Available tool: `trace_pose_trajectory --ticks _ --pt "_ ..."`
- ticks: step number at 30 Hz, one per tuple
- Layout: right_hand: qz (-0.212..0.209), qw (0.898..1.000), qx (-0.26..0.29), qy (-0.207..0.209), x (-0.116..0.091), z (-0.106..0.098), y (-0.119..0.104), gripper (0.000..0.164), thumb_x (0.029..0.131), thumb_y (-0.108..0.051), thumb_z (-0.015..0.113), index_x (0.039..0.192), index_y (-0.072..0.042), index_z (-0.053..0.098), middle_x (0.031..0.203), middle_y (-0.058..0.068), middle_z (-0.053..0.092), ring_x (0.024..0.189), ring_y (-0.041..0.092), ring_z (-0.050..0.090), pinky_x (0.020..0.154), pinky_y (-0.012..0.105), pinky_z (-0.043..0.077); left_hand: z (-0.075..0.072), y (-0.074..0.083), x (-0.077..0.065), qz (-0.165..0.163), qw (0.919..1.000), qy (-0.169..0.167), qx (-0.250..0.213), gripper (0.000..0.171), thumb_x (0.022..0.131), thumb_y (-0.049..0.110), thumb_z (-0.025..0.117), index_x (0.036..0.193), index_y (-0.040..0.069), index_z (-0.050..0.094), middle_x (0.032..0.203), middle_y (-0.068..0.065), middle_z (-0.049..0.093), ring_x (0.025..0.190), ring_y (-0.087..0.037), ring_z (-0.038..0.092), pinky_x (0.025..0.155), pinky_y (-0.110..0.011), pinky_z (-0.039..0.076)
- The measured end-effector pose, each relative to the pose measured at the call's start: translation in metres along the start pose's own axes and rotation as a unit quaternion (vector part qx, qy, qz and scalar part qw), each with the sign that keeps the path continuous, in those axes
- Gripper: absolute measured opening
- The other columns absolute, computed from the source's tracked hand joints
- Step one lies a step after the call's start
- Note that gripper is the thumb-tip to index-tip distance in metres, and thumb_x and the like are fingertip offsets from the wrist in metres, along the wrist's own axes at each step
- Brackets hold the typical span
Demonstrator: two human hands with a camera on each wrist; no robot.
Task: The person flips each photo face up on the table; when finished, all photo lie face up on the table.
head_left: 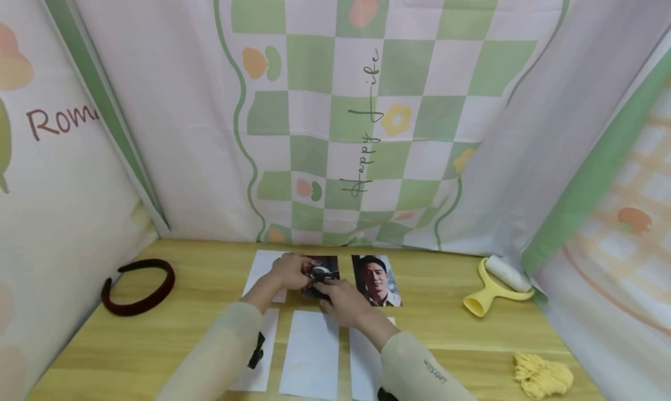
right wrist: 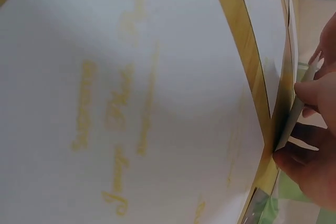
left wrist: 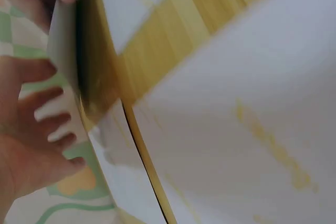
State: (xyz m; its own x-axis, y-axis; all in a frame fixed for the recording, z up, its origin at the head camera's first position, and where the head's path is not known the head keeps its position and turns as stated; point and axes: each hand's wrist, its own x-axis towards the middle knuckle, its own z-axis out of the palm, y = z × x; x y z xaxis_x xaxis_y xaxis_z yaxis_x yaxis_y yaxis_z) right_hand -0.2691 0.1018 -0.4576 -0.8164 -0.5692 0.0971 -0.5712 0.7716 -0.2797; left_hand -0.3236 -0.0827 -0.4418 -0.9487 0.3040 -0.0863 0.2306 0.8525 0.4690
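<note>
A person's two hands meet over a dark glossy photo [head_left: 327, 264] above a wooden table [head_left: 173, 331]. The right hand [head_left: 343, 302] pinches the photo by its edge between thumb and fingers, and the left wrist view shows the photo tilted up from the table. The left hand [head_left: 288, 271] is at the photo's other side, its fingers spread; whether they touch it, I cannot tell.

Just right of the hands lies a portrait photo [head_left: 376, 281], face up. A white card [head_left: 259, 268] sits at the left hand, partly covered by it. Nearer the person than the hands is a row of three white cards [head_left: 309, 354], bearing faint yellow marks. Well to the left of the left hand is a dark red headband [head_left: 168, 284]. Well to the right of the right hand are a yellow-handled roller [head_left: 493, 288] and, nearer the person, a crumpled yellow bundle [head_left: 542, 376].
</note>
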Motion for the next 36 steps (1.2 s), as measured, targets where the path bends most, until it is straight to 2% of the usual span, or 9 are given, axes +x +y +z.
trace_pose_trajectory --ticks 1,3,7,14,22,36 --pt "0.003 1.000 -0.009 -0.001 0.000 0.000 0.000 0.041 0.100 -0.016 0.063 0.139 -0.004 0.065 0.141 0.024 0.065 0.130 0.041 0.063 0.112 0.053 0.052 -0.001 -0.001 -0.001 0.000 0.9998 -0.018 0.007 0.055 0.084 0.018 0.068 0.139 0.011 0.066 0.154 -0.016 0.056 0.140 -0.045 0.050 0.120 -0.063 0.037" --pt "0.011 1.000 -0.025 -0.004 0.001 0.001 0.000 0.039 0.100 -0.019 0.065 0.137 -0.006 0.067 0.139 0.024 0.066 0.130 0.040 0.063 0.112 0.054 0.051 -0.002 -0.003 -0.003 -0.004 0.9984 -0.053 0.018 0.064 0.085 0.022 0.069 0.148 0.015 0.059 0.163 -0.014 0.046 0.153 -0.049 0.034 0.125 -0.072 0.022" --pt "0.026 0.999 -0.033 -0.016 0.003 0.003 0.001 0.039 0.100 -0.023 0.066 0.135 -0.008 0.069 0.138 0.022 0.066 0.129 0.040 0.060 0.111 0.054 0.050 -0.002 -0.003 -0.007 -0.013 0.9956 -0.085 0.038 0.067 0.086 0.027 0.070 0.150 0.017 0.056 0.167 -0.012 0.040 0.157 -0.047 0.026 0.125 -0.075 0.014" --pt "0.041 0.999 -0.009 -0.031 0.003 0.005 0.005 0.039 0.100 -0.025 0.068 0.136 -0.010 0.069 0.144 0.023 0.060 0.133 0.044 0.055 0.113 0.056 0.049 0.002 -0.003 -0.009 -0.018 0.9955 -0.077 0.053 0.066 0.086 0.030 0.072 0.150 0.020 0.057 0.170 -0.011 0.035 0.159 -0.044 0.024 0.127 -0.075 0.010" --pt "0.041 0.999 0.000 -0.035 0.003 0.005 0.007 0.040 0.097 -0.025 0.071 0.135 -0.011 0.070 0.144 0.022 0.060 0.132 0.043 0.055 0.113 0.056 0.049 0.005 -0.003 -0.013 -0.020 0.9959 -0.065 0.059 0.065 0.085 0.029 0.074 0.148 0.020 0.059 0.169 -0.010 0.037 0.159 -0.043 0.026 0.127 -0.074 0.010" --pt "0.045 0.998 0.017 -0.035 0.002 0.003 0.008 0.041 0.097 -0.022 0.070 0.136 -0.012 0.069 0.145 0.021 0.059 0.132 0.041 0.054 0.113 0.057 0.048 0.008 -0.003 -0.011 -0.033 0.9955 -0.068 0.058 0.065 0.089 0.030 0.072 0.151 0.024 0.055 0.171 -0.007 0.035 0.161 -0.042 0.022 0.128 -0.073 0.006"
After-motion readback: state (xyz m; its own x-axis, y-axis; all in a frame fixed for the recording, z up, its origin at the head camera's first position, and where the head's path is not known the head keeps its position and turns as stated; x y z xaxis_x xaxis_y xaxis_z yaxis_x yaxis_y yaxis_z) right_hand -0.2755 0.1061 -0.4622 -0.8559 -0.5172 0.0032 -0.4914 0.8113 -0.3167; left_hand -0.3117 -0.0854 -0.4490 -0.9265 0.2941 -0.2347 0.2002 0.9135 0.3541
